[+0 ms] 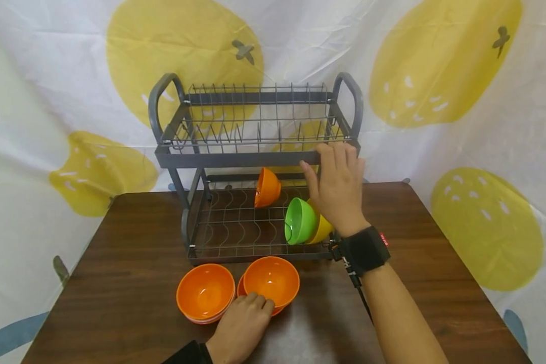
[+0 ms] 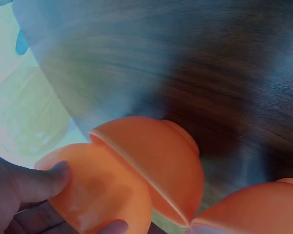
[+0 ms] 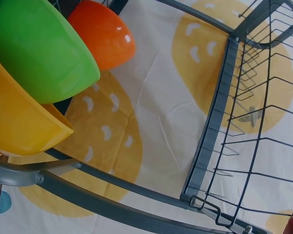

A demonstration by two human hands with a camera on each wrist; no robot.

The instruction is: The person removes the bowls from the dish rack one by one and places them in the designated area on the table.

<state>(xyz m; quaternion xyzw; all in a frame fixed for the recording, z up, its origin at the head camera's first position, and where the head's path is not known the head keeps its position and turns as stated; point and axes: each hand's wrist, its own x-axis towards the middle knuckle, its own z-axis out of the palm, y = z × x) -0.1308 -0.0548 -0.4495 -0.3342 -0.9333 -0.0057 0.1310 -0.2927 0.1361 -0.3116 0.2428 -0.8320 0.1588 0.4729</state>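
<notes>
My left hand (image 1: 241, 328) pinches the near rim of an orange bowl (image 1: 273, 278) at the table's front. Under that bowl shows the edge of another orange bowl, and the left wrist view has this second bowl (image 2: 156, 156) tipped against it. My right hand (image 1: 338, 187) grips the front rail of the dish rack's (image 1: 236, 161) upper tier, near its right end. Below that hand, a green bowl (image 1: 302, 222) and a yellow bowl (image 1: 324, 230) stand on edge in the lower tier. Farther back there, an orange bowl (image 1: 268, 188) leans on its side.
Left of the held bowl sits a small stack of bowls with an orange bowl (image 1: 205, 290) on top. The wooden table (image 1: 118, 303) carries everything. A fruit-patterned cloth (image 1: 300, 40) hangs behind the rack and at both sides. A cable (image 1: 364, 298) trails from the right wrist.
</notes>
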